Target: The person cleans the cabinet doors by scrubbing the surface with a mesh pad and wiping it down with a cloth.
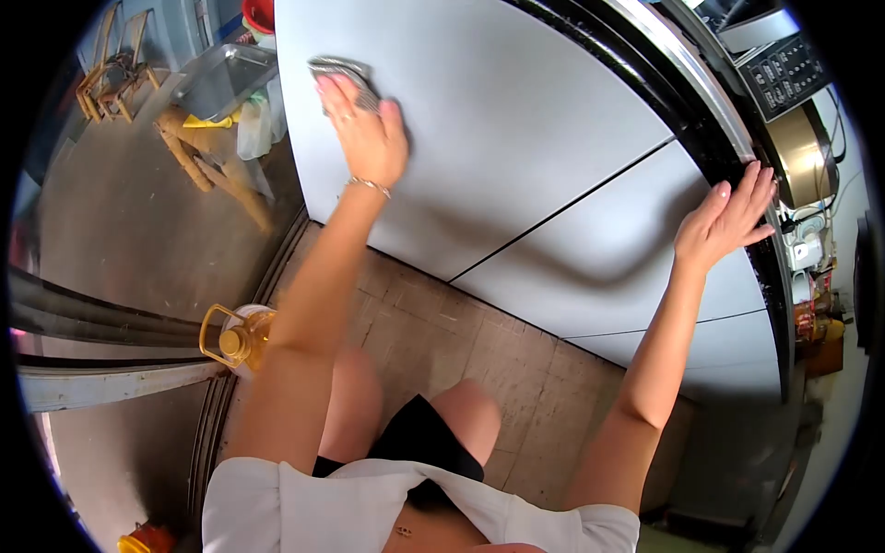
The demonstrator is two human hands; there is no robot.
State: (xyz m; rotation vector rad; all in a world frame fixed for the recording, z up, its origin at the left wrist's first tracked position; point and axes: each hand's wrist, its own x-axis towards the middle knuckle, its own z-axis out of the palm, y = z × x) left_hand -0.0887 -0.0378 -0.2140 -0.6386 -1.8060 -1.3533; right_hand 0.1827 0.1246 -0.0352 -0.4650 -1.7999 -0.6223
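Note:
My left hand, with a bracelet at its wrist, presses a folded greyish cloth flat against the upper left part of a white cabinet door. The fingers lie over the cloth and cover part of it. My right hand rests on the dark counter edge at the right, fingers spread and nothing held. Dark seams divide the white front into several panels.
By the sliding-door track at left stands a bottle of yellow liquid with a handle. Beyond it are a wooden stool, a metal tray and bamboo chairs. A gold-coloured pot stands on the counter. The floor is tiled.

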